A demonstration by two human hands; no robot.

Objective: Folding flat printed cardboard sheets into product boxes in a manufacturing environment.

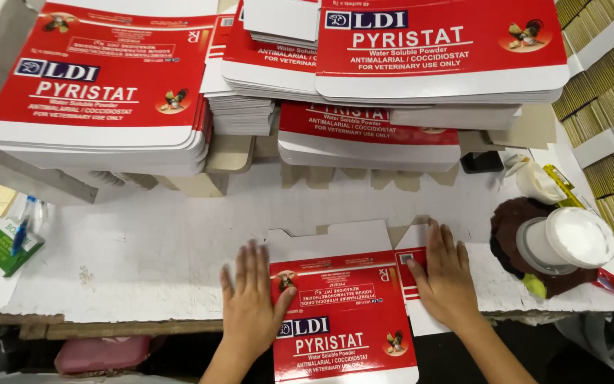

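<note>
At six o'clock: our left hand and right hand, fingers spread, press the red carton.
Care: we keep palms flat, edges square.
Twelve o'clock: carton stacks.

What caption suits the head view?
Both hands, left hand and right hand, press a flat red carton blank on the white worktable.

the flat red carton runs off the bottom edge, and both hands, the left hand and right hand, cover parts of it. the upper stacks of cartons are cut by the top edge. what lies under the white tub is mostly hidden. the small print is too fine to tell.
</note>
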